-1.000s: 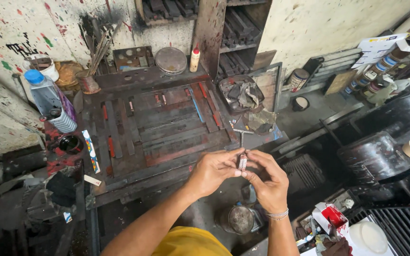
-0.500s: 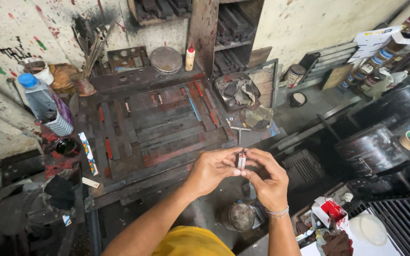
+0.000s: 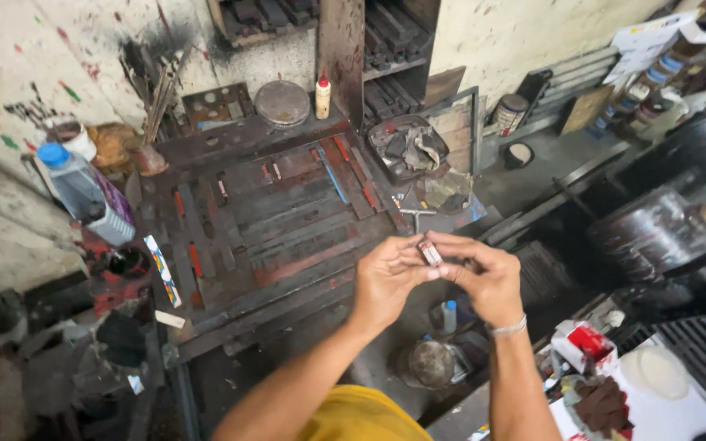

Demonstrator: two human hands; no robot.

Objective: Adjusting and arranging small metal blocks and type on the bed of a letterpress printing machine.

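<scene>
Fingers (image 3: 418, 249) of both hands pinch narrow around a small reddish-brown rectangular block with a pale face (image 3: 431, 252), the left hand (image 3: 386, 278) and right hand (image 3: 488, 282) meeting just off the near right corner of the dark, ink-stained metal table (image 3: 288, 237). A loosened pinch could drop the block into the clutter below, beside the small blue-capped bottle (image 3: 449, 315). Bottom right, an opened red-and-white carton (image 3: 579, 343). At the table's left edge, a narrow multicoloured strip (image 3: 162, 269) and a clear plastic bottle with a blue cap and purple label (image 3: 83, 192). At the far edge, a white squeeze bottle with a red tip (image 3: 323, 94); top right, white boxes (image 3: 647, 41).
</scene>
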